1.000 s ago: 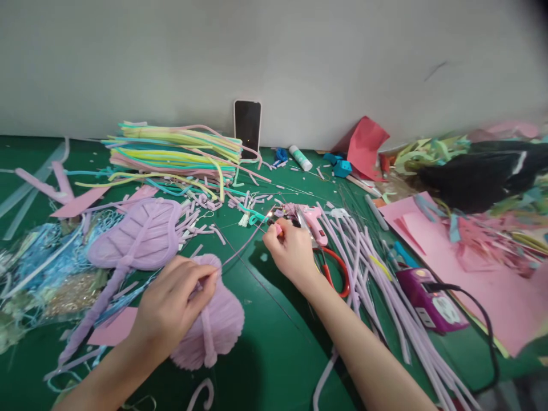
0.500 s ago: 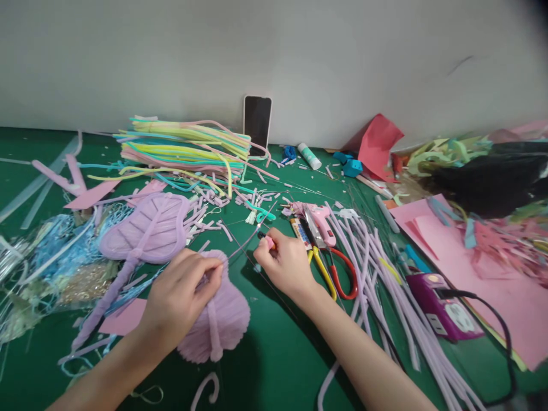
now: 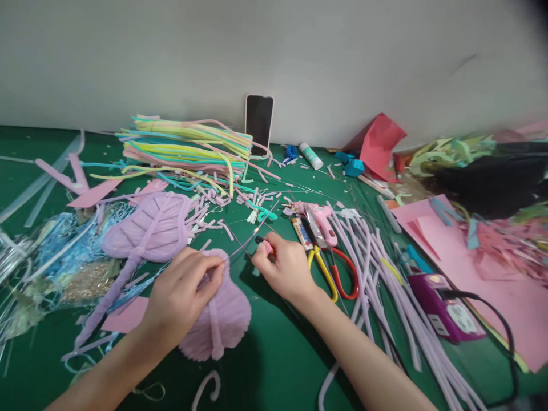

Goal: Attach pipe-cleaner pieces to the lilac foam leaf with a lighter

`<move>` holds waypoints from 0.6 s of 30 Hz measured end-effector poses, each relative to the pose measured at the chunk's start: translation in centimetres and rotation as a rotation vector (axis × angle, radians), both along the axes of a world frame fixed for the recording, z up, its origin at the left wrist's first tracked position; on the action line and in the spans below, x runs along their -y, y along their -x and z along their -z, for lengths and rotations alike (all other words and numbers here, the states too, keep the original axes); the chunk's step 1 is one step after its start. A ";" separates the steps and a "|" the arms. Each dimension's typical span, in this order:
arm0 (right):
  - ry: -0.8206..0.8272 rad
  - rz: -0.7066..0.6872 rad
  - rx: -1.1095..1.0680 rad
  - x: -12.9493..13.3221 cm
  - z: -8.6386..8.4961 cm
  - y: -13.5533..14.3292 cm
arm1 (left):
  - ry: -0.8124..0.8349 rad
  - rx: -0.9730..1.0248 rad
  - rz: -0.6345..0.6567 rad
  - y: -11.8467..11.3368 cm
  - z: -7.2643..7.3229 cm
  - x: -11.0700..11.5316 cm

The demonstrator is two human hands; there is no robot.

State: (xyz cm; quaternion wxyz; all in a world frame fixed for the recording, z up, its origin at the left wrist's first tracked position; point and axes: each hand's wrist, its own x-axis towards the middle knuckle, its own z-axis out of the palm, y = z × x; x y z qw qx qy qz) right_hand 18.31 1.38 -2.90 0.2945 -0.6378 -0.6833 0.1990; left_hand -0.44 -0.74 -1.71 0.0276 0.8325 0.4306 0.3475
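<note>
My left hand [image 3: 186,294] pinches the upper edge of a lavender leaf-shaped piece [image 3: 229,319] made of fuzzy pipe cleaners. From that edge a thin lavender strand [image 3: 245,244] runs up to the right. Just below the strand, my right hand [image 3: 286,265] is closed around a small pink lighter [image 3: 267,246] with a black top. A small bright spot shows near the lighter's top; whether it is a flame I cannot tell. Left of my left hand lies a lavender fan [image 3: 148,228] with a wrapped handle.
Scissors [image 3: 346,274], a pink glue gun [image 3: 322,220] and lavender pipe cleaners [image 3: 391,285] lie to the right, with a purple corded device [image 3: 445,308] beyond. Coloured pipe cleaners [image 3: 184,145] are stacked at the back beside a phone [image 3: 259,123]. Blue tassels [image 3: 64,245] lie left.
The lighter in my right hand has dropped slightly, away from the strand. My left hand keeps its pinch on the leaf-shaped piece. The whole view has shifted a little.
</note>
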 end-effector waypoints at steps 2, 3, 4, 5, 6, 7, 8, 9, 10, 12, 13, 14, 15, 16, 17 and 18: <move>-0.004 -0.013 0.006 0.1 0.0 0.0 | -0.005 -0.005 -0.004 0.0 -0.1 0.0; -0.007 -0.019 0.008 0.1 0.0 0.1 | -0.004 -0.005 -0.007 0.0 -0.1 0.0; -0.009 -0.022 0.011 0.1 0.0 0.0 | -0.002 -0.004 -0.009 0.0 -0.1 0.0; -0.010 -0.022 0.014 0.1 0.0 0.0 | 0.001 0.000 -0.012 0.0 -0.1 0.0; -0.010 -0.019 0.017 0.1 0.0 0.0 | 0.003 0.003 -0.014 0.0 -0.2 0.0; -0.009 -0.013 0.021 0.0 0.0 0.0 | 0.005 0.005 -0.017 0.0 -0.2 0.0; -0.009 -0.006 0.023 0.0 0.0 0.0 | 0.006 0.007 -0.018 0.0 -0.2 0.0; -0.007 0.001 0.025 0.0 0.0 0.0 | 0.006 0.008 -0.016 0.0 -0.2 0.0; -0.006 0.007 0.025 -0.1 0.0 -0.1 | 0.007 0.008 -0.016 0.0 -0.2 0.0; -0.003 0.011 0.022 -0.2 0.0 -0.1 | 0.010 0.010 -0.014 -0.1 -0.2 0.0; -0.002 0.012 0.020 -0.2 0.0 -0.2 | 0.009 0.013 -0.012 -0.1 -0.2 0.0; 0.000 0.013 0.016 -0.3 0.0 -0.2 | 0.009 0.014 -0.012 -0.1 -0.2 0.0; 0.002 0.016 0.012 -0.3 0.0 -0.3 | 0.007 0.014 -0.012 -0.1 -0.2 0.0; 0.002 0.020 0.009 -0.3 0.0 -0.3 | 0.005 0.013 -0.012 -0.1 -0.2 0.0; 0.004 0.025 0.006 -0.4 0.0 -0.4 | 0.003 0.009 -0.011 -0.1 -0.2 0.0; 0.005 0.030 0.004 -0.4 0.0 -0.4 | 0.002 0.004 -0.011 0.0 -0.1 0.0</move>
